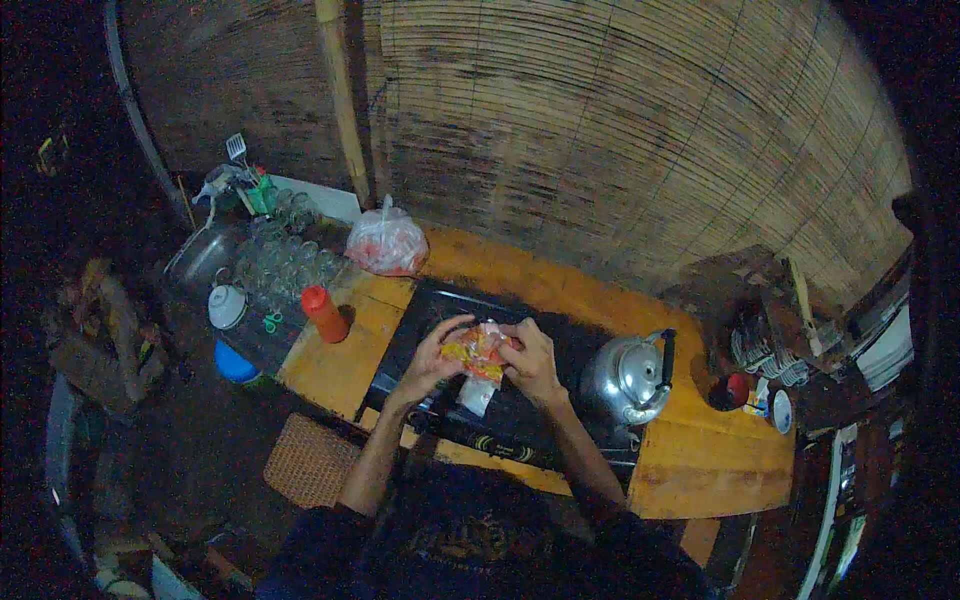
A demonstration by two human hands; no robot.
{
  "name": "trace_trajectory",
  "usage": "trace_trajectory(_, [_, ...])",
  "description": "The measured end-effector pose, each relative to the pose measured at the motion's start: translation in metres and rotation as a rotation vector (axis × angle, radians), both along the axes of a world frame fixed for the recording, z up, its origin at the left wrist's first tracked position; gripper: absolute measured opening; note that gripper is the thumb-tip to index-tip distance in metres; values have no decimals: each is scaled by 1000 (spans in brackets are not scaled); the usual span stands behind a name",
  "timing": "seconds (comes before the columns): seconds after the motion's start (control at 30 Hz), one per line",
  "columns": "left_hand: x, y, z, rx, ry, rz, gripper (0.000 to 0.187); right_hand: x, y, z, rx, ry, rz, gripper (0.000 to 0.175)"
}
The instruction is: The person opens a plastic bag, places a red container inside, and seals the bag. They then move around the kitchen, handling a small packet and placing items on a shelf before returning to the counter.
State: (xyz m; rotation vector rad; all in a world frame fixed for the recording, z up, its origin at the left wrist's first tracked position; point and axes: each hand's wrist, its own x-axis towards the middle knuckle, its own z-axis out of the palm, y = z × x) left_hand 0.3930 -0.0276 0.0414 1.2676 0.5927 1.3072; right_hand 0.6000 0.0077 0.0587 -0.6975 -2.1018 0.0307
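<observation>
Between my hands is a crinkled orange-and-yellow plastic food packet [474, 352], held above a black gas stove [442, 307]. My left hand [437, 352] grips its left side, thumb at the lower edge and fingers along the top. My right hand [534, 358] pinches the packet's upper right part with bent fingers. A small whitish sachet [477, 395] shows just below the packet; whether it hangs from it or lies on the stove I cannot tell. To the right of my right hand, a metal kettle [626, 379] with a black handle stands on the stove.
Left of the stove are an orange-red bottle [325, 315], a knotted plastic bag [387, 238], green-handled scissors [273, 322], a white bowl [227, 306] and several clear glasses [281, 262]. A dish rack [772, 352] and a cup [781, 411] stand right. A woven bamboo wall [570, 150] rises behind the wooden table [712, 465].
</observation>
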Motion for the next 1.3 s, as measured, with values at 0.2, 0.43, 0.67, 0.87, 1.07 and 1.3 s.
trace_trajectory(0.2, [-10,-7,13,-139,301,68,55,8,4,-43,92,83,60,24])
trace_trajectory(0.43, [-9,-31,0,72,432,377,46,0,-17,-12,-250,64,146,26])
trace_trajectory(0.67, [-45,-75,-15,-21,490,676,22,-33,-26,7,-788,16,569,35])
trace_trajectory(0.87, [-94,-108,-3,53,585,634,22,-107,-32,-2,-869,105,559,30])
trace_trajectory(1.07, [-163,-138,-7,6,544,717,23,-188,-57,7,-736,-247,530,36])
trace_trajectory(1.3, [-305,-230,-12,138,824,1098,45,-343,-145,-44,-1158,153,488,20])
